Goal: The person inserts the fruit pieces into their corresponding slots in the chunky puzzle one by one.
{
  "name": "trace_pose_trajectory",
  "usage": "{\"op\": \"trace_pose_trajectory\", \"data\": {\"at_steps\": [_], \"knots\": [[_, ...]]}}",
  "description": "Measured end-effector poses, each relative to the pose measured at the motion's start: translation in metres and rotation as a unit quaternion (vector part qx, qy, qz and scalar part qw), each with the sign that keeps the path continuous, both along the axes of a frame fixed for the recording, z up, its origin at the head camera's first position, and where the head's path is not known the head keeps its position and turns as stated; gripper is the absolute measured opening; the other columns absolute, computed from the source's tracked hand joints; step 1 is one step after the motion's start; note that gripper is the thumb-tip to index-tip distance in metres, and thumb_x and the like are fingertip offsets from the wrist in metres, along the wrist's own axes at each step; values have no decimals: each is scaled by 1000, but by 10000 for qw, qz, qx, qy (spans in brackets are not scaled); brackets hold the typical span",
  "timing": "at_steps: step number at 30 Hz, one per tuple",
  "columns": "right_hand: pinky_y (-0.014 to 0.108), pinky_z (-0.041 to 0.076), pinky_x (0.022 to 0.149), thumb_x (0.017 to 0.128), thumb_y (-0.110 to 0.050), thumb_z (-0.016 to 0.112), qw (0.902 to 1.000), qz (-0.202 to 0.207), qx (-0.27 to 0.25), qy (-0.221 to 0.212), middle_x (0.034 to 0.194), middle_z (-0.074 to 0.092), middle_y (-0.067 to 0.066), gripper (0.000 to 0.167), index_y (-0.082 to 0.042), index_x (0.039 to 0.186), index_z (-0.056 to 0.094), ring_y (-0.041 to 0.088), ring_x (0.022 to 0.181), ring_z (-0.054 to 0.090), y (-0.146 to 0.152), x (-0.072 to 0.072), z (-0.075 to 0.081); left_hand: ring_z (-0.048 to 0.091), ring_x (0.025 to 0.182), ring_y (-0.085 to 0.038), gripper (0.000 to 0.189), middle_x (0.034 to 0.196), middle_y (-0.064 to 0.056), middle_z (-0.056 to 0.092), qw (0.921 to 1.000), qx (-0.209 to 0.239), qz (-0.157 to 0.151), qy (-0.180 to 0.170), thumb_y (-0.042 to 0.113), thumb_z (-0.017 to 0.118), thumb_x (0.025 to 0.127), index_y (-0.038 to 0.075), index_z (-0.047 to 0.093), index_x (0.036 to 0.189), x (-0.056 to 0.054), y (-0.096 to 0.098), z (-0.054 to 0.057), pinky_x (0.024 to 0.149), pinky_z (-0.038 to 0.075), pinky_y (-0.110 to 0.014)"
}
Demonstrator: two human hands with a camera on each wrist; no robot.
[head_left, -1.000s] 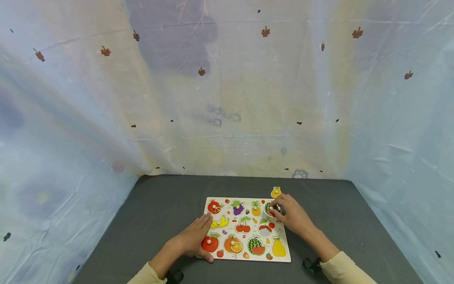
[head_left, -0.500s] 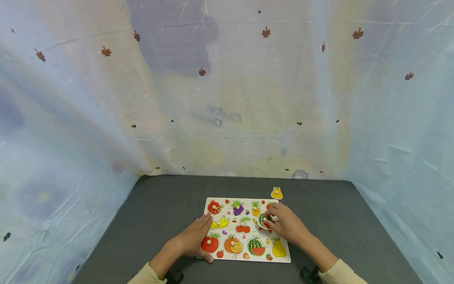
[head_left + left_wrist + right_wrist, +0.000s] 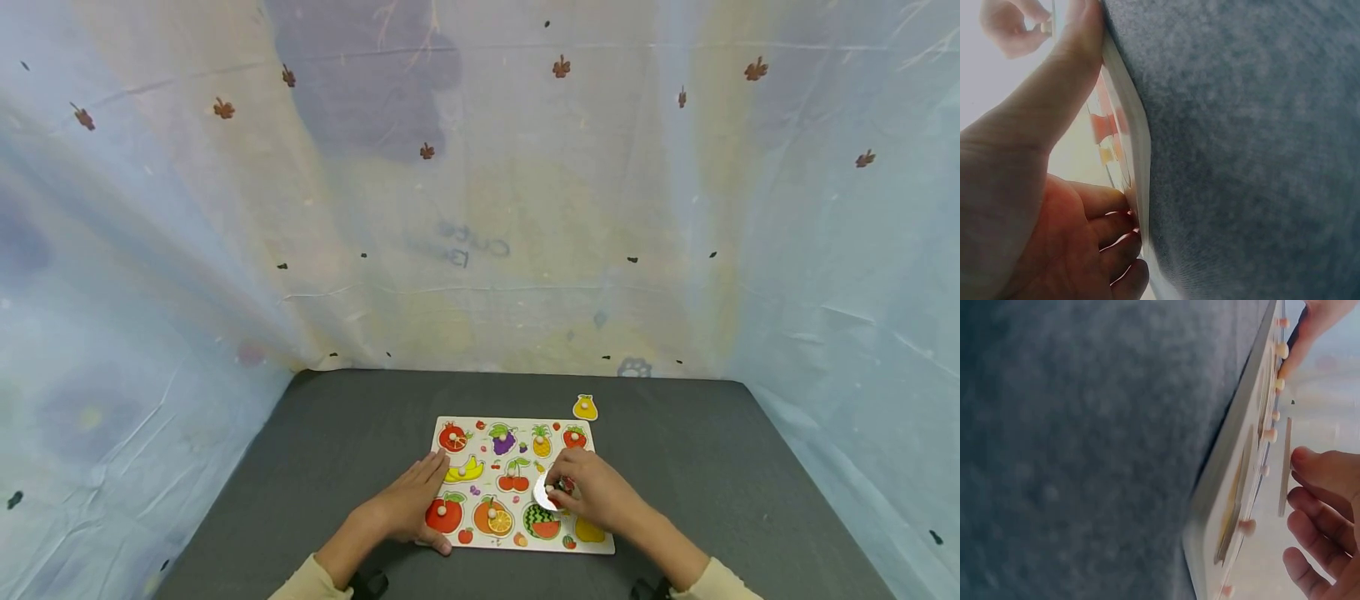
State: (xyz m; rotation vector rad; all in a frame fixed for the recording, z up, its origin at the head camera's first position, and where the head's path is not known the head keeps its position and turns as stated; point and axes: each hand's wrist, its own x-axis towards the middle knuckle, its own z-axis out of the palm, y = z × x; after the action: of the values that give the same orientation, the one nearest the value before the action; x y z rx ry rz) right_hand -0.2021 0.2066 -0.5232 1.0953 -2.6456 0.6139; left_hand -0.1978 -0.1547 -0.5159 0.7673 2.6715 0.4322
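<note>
My right hand (image 3: 596,492) pinches a round watermelon puzzle piece (image 3: 543,493) by its knob, just over the right part of the fruit puzzle board (image 3: 486,540). Glare whitens the piece's face. In the right wrist view, the piece (image 3: 1285,469) is seen edge-on at the fingertips, apart from the board. My left hand (image 3: 408,504) rests on the board's left edge with fingers straight and the thumb at the near corner. The right hand partly hides a yellow pear picture (image 3: 590,530) and the fruit above it.
A yellow pear-shaped piece (image 3: 585,407) with a knob lies on the dark table (image 3: 360,400) beyond the board's far right corner. Several knobbed fruit pieces, such as the cherries (image 3: 513,477), sit in the board. A printed curtain (image 3: 480,208) surrounds the table behind and at both sides.
My right hand has carried the watermelon piece from the board's far right corner toward the near side, uncovering a red fruit there. The left hand has stayed in place.
</note>
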Motion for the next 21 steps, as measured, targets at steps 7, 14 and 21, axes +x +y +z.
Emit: {"op": "trace_pose_trajectory", "data": {"at_steps": [7, 14, 21], "knots": [[29, 56, 82, 96, -23, 84, 9986, 185, 122, -488, 97, 64, -15, 9, -27, 96, 76, 7, 91, 61, -4, 5, -1, 19, 163, -41, 136, 175, -26, 20, 9998, 129, -14, -118, 60, 95, 72, -8, 24, 167, -1, -1, 0, 130, 20, -59], [30, 57, 82, 95, -23, 85, 9978, 308, 191, -549, 98, 65, -14, 8, -23, 98, 78, 8, 92, 63, -9, 9, 3, 17, 163, -44, 141, 175, -27, 18, 9994, 288, -165, -93, 75, 86, 72, -6, 22, 167, -3, -5, -3, 132, 18, -57], [28, 57, 82, 95, -23, 85, 9976, 342, 311, -517, 97, 65, -14, 8, -23, 97, 78, 7, 92, 62, -11, 11, 2, 18, 164, -41, 136, 176, -25, 19, 9998, 120, -14, -138, 60, 95, 73, -7, 23, 167, -2, -2, -2, 130, 20, -60]]}}
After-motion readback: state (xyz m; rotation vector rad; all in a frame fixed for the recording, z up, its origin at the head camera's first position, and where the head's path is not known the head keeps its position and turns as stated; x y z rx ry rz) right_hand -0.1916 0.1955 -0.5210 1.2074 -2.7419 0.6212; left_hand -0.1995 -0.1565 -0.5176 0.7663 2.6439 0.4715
